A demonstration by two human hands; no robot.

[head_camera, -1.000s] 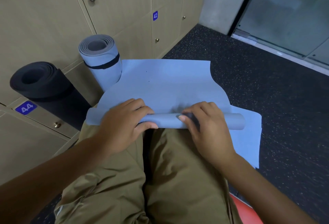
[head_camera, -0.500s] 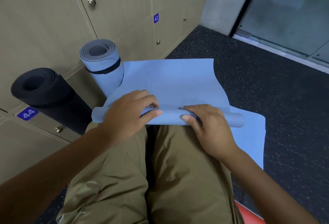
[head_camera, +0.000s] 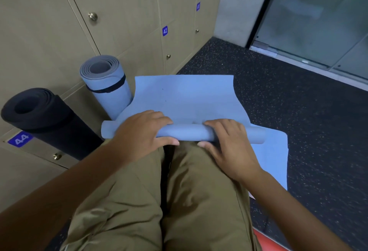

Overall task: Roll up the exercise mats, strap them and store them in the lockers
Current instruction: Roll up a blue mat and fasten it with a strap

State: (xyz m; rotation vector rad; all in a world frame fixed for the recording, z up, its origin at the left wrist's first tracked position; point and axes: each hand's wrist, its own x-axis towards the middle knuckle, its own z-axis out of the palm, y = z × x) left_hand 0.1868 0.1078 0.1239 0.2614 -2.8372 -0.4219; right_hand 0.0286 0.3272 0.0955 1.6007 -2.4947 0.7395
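Gripping the rolled end of the light blue exercise mat point(head_camera: 185, 95), the left hand point(head_camera: 139, 133) and right hand point(head_camera: 227, 143) curl fingers over it, thumbs underneath.

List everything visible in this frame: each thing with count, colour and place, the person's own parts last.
flat blue mat: 1, light blue, on the floor ahead of the knees, near end rolled into a thin tube.
strapped blue mat: 1, light blue, rolled with a black strap, upright against the lockers.
black mat: 1, black, rolled, leaning on the lockers at left.
lockers: beige wall of doors with round knobs, left side; blue number plates 41, 42 and 44.
floor: dark, speckled.
glass door: 1, frosted, top right.
red thing: 1, bottom edge, partly hidden.
trousers: olive.
left hand: curled over the tube.
right hand: curled over the tube.
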